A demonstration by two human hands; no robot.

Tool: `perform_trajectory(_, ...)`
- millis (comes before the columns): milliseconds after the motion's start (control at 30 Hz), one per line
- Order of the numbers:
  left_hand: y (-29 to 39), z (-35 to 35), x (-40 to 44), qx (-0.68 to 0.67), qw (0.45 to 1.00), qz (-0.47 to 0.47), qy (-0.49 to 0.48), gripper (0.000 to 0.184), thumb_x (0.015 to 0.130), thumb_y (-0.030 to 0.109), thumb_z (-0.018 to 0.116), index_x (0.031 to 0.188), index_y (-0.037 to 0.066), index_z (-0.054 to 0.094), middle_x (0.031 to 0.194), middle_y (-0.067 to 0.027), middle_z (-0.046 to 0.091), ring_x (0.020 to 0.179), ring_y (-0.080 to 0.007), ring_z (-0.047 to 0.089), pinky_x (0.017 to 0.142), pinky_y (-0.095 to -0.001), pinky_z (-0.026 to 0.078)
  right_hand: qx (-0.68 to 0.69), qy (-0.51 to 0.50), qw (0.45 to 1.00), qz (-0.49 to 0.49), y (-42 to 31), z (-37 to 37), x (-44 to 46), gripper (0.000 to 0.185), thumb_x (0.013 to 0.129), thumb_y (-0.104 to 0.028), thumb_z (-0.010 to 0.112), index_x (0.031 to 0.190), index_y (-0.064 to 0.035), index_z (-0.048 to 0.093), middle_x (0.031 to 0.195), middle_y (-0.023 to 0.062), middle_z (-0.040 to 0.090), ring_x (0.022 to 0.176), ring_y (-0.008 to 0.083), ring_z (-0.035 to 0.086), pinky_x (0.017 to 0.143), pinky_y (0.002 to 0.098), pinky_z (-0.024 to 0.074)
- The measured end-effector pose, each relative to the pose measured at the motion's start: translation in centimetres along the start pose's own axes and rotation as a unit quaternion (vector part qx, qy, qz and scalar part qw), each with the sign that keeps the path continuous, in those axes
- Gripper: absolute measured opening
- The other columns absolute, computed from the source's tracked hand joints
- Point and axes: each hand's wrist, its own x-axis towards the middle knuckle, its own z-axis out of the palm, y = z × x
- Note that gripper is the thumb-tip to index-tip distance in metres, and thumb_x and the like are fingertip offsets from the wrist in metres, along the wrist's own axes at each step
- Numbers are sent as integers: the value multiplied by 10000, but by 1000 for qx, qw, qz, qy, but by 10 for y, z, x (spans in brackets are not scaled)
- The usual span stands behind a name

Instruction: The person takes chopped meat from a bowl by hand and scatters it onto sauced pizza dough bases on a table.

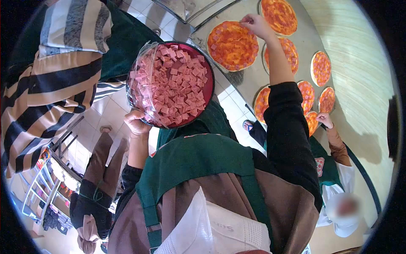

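Observation:
My left hand (137,122) grips the lower left rim of a round, dark-edged bowl (210,80) with a red inside. The bowl is full of small square pieces of pink ham (182,91), and clear plastic wrap (141,80) is bunched over its left side. My right hand (256,26) reaches over the upper right edge of a sauced pizza (234,48), fingers pinched together. What is between those fingers is too small to make out. Ham squares lie on this pizza, mostly around its edge.
The metal table (243,82) holds several more pizzas, including one at the top (278,17). A co-worker's hand (325,120) touches a pizza (311,122) at the right. A person in a striped sleeve (63,84) stands close at left; another person (99,182) is farther back.

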Motion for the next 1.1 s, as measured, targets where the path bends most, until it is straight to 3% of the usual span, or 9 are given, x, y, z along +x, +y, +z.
perform_trajectory(100, 2, -1, 1, 0, 1000, 1, 5, 780, 454, 99, 436, 1223, -2, 359, 1202, -126, 447, 1094, -277, 422, 978, -369, 283, -122, -24, 990, 59, -28, 12, 5, 220, 709, -227, 614, 828, -41, 612, 807, 133, 616, 671, 257, 596, 618, 351, 470)
perform_trajectory(167, 2, -4, 1, 19, 1000, 11, 11, 777, 452, 102, 434, 1219, -2, 366, 1193, -123, 457, 1084, -274, 431, 973, -364, 292, -249, 8, 964, -92, -15, 24, 18, 204, 685, -223, 624, 805, -58, 625, 847, 146, 595, 732, 289, 576, 658, 367, 458)
perform_trajectory(467, 4, -6, 2, 1, 1000, 3, 10, 751, 448, 101, 430, 1191, -5, 398, 1152, -120, 488, 1034, -269, 467, 944, -352, 332, -178, 76, 981, -12, -33, 18, -3, 184, 678, -217, 630, 791, -71, 631, 821, 162, 541, 787, 306, 542, 725, 358, 439)
perform_trajectory(600, 2, -14, 1, 4, 1000, 10, 27, 747, 451, 99, 429, 1190, -6, 398, 1149, -120, 490, 1035, -268, 467, 940, -353, 336, -127, 10, 992, 4, -34, 22, -16, 187, 683, -225, 627, 790, -71, 631, 806, 161, 538, 782, 301, 540, 724, 358, 438)
perform_trajectory(800, 2, 5, -3, 0, 1000, 9, -9, 744, 459, 90, 428, 1195, -10, 386, 1145, -121, 492, 1046, -271, 463, 943, -358, 334, -302, 110, 945, -64, -28, 49, -24, 175, 693, -185, 600, 829, -76, 622, 869, 165, 534, 784, 289, 537, 709, 352, 442)
perform_trajectory(900, 2, -1, -4, -9, 1000, 5, -18, 755, 458, 89, 437, 1204, -10, 374, 1163, -127, 477, 1065, -277, 448, 960, -368, 314, -215, 140, 965, -48, -35, 34, -30, 144, 716, -129, 563, 835, -55, 599, 883, 130, 530, 784, 247, 549, 673, 335, 449)
perform_trajectory(967, 2, -2, -5, -24, 999, 4, -25, 758, 458, 87, 447, 1206, -10, 369, 1177, -129, 465, 1080, -284, 433, 973, -375, 295, 248, 148, 947, 142, -35, 26, -38, 145, 734, -35, 516, 873, -11, 551, 870, 97, 520, 828, 206, 555, 643, 289, 448)
perform_trajectory(1000, 3, -6, -6, -14, 1000, 2, -26, 754, 459, 83, 452, 1202, -10, 373, 1177, -129, 464, 1086, -289, 426, 977, -375, 287, 368, 141, 911, 124, -37, 26, -45, 203, 739, 63, 466, 938, 29, 490, 895, 84, 506, 891, 182, 551, 658, 240, 448)
perform_trajectory(1100, 2, -11, -8, -19, 999, 0, -34, 749, 460, 81, 453, 1199, -9, 376, 1171, -124, 469, 1079, -288, 431, 975, -373, 291, 438, 113, 887, 92, -44, 32, -62, 254, 737, 120, 429, 978, 45, 458, 925, 110, 508, 922, 195, 552, 690, 217, 446)
